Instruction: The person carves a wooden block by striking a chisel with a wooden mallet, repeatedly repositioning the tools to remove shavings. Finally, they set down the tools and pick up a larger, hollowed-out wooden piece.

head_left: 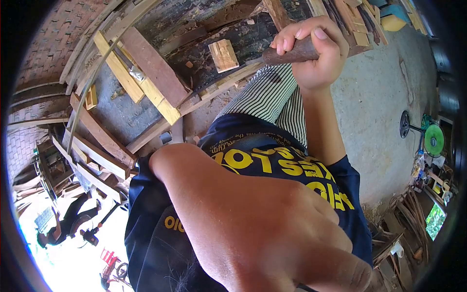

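My right hand (318, 53) is closed around a brown wooden tool handle (292, 52), held above my lap and the edge of a dark work surface. What is fixed to the handle cannot be made out. Left of it, a small pale wood block (224, 55) lies on that surface. Very close to the camera, my left hand (287, 233) reaches across my chest with its fingers curled. Its palm side is hidden, so I cannot see what it holds, if anything.
A thick reddish-brown beam (155, 65) and yellow wood strips (119, 68) lie at the upper left. More wood pieces (357, 22) are at the upper right. A green fan (434, 140) stands at the far right. Another person (73, 219) is at the lower left.
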The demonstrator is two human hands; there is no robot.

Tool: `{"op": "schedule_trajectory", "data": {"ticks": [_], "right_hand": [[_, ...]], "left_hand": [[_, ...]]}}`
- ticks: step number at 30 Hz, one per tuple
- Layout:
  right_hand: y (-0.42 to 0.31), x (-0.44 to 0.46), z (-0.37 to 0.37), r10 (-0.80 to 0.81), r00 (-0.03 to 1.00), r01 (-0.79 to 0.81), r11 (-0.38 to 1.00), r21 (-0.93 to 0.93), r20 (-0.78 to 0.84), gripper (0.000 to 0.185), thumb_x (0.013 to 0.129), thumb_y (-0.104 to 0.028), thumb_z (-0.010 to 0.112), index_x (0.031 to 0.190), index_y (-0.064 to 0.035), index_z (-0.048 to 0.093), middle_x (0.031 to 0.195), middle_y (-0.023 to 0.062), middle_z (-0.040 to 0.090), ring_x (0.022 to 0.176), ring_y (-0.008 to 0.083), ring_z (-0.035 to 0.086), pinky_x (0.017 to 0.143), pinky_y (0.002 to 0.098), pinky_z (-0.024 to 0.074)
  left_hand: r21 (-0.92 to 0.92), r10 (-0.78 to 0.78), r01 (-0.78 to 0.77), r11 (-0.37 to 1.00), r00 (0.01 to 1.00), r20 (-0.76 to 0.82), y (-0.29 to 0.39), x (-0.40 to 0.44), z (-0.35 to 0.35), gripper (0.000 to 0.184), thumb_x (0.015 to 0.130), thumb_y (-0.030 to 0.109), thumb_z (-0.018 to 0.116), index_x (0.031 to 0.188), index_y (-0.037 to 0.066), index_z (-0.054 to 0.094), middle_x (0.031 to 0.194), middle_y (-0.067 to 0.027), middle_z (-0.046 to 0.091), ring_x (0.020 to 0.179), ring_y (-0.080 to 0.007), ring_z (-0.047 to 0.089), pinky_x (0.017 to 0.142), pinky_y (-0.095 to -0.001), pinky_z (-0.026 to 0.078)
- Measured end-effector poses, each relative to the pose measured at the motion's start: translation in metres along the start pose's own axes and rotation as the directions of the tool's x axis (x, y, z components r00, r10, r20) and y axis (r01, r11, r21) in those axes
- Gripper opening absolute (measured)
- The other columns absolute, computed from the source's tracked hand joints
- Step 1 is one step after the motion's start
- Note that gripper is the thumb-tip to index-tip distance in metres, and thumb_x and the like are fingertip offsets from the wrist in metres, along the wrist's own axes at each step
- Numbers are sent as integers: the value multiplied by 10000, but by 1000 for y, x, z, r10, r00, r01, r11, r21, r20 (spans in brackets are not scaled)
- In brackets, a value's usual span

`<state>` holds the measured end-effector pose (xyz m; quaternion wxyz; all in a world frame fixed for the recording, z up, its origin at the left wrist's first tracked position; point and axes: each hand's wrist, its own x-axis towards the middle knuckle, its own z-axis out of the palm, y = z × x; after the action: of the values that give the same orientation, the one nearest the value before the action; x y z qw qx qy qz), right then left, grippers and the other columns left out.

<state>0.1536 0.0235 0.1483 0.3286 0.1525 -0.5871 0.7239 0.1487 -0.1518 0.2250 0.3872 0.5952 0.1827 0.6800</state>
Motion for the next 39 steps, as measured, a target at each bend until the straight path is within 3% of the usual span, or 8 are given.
{"op": "schedule_trajectory", "data": {"ticks": [27,28,29,30,31,34,37,39], "right_hand": [[-6,-1,-3,38,997,-34,998,60,-62,252,862,-202,352,784,1,477,631,176,538,578,241,538,582,383,479],[-7,-1,-2,39,997,-34,996,77,-73,252,859,-208,356,786,0,478,632,174,538,577,240,537,578,382,477],[-9,-2,-2,41,997,-35,996,76,-71,252,859,-208,356,786,0,478,632,174,538,577,240,537,578,382,477],[-10,-2,-1,35,995,-35,999,2,-88,253,864,-210,357,791,1,478,638,171,540,577,239,537,576,385,477],[-12,-2,-2,26,994,-33,997,-74,-106,255,869,-211,357,796,1,477,643,169,543,578,239,538,574,387,478],[-5,-1,-9,-2,1000,2,1000,-3,-19,262,885,-217,355,804,1,477,650,167,548,570,239,540,571,387,481],[-4,0,-7,-1,1000,1,1000,-14,7,261,898,-201,342,801,1,476,646,170,550,561,237,538,574,384,490],[-3,3,-5,-7,1000,7,1000,-18,-4,252,897,-181,333,797,2,474,641,174,549,555,234,536,576,386,494]], "left_hand": [[-93,328,-314,945,914,237,-2,14,-11,126,907,99,494,979,114,597,817,-115,656,592,-255,587,458,-317,434],[521,-500,293,802,806,316,12,-5,-8,154,879,84,501,999,101,597,806,-117,640,603,-259,584,472,-316,438],[875,-961,484,25,252,-112,25,-23,-4,191,852,69,508,1020,89,596,796,-120,624,614,-263,581,487,-316,442],[728,-658,549,411,731,-179,11,-24,-22,372,785,17,502,1150,82,530,903,-120,618,750,-271,589,639,-323,451],[574,-151,345,743,922,-357,-7,-21,-51,574,718,-34,497,1280,74,464,1011,-121,613,886,-279,598,792,-331,460],[660,-269,710,-246,604,-750,-70,-109,-115,756,771,115,632,1431,106,264,1364,-212,396,1277,-360,368,1058,-442,316],[528,-288,707,-471,443,-849,-106,-143,-139,919,736,296,730,1458,118,189,1440,-218,276,1339,-405,266,1097,-529,221],[630,-177,746,-217,605,-776,-119,-153,-149,929,704,344,758,1442,108,244,1418,-229,311,1310,-422,300,1091,-516,239]]}}
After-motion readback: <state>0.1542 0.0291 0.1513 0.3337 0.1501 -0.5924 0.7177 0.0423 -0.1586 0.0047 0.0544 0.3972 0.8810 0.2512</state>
